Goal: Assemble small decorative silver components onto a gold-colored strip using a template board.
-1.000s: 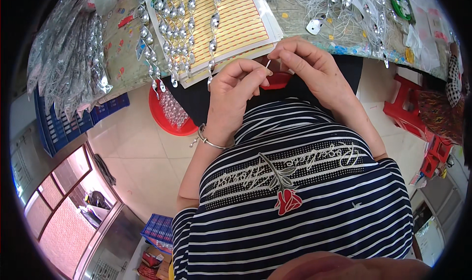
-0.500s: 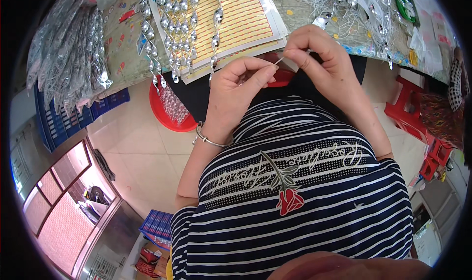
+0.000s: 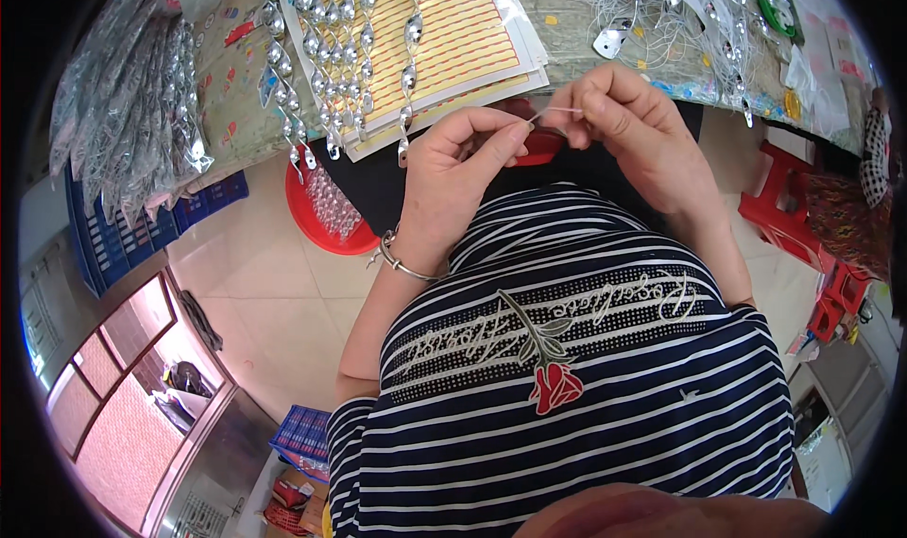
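My left hand [image 3: 453,170] is closed, thumb and forefinger pinched on one end of a thin white string [image 3: 559,110]. The rest of the string runs a short way to my right hand [image 3: 642,141], whose thumb and forefinger pinch its other end. Both hands are held above my lap, just in front of the table edge. A red container [image 3: 539,149] shows partly beneath them. Beyond my left hand, a shiny silver twisted strip [image 3: 412,56] hangs over a stack of yellow sheets with red wavy lines [image 3: 472,42].
More silver spirals [image 3: 321,47] hang beside the sheets. Plastic-wrapped spirals [image 3: 132,103] lie at the far left. Loose white strings [image 3: 652,28] spread at the far right. A red basin [image 3: 298,207] of clear pieces stands on the floor, left; red stools [image 3: 784,207] stand right.
My right hand has moved slightly right and down and its fingers have shifted on the string, with a longer piece now showing between the hands. My left hand stays nearly still.
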### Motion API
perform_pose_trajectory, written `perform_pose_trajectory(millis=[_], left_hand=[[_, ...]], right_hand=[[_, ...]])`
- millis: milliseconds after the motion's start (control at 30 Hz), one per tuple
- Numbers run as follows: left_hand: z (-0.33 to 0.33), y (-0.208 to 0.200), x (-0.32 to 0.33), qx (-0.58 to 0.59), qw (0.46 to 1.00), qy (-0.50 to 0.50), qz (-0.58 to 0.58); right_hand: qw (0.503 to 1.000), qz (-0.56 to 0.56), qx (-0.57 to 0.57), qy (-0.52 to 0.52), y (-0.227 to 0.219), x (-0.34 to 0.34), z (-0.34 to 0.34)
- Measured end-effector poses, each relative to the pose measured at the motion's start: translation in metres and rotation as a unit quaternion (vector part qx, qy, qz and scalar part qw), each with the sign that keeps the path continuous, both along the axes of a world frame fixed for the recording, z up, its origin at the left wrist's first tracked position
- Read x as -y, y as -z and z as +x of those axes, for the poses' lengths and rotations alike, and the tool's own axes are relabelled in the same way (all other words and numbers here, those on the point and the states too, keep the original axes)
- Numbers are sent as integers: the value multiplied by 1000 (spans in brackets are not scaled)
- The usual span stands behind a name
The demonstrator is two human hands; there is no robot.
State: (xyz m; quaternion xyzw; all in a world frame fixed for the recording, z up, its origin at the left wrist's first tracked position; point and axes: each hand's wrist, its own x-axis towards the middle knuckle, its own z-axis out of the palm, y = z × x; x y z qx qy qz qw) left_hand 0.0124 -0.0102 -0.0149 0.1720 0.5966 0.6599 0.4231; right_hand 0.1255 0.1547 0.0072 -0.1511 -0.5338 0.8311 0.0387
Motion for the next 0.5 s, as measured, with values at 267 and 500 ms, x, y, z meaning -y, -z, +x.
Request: perform_pose_trajectory(millis=[267, 500], left_hand=[[1, -1, 1, -16, 1000, -1, 2], [1, 0, -1, 52, 999, -8, 11]], right_hand=[[865, 490, -108, -19, -1, 9, -9], [793, 591, -146, 16, 5, 15, -14]])
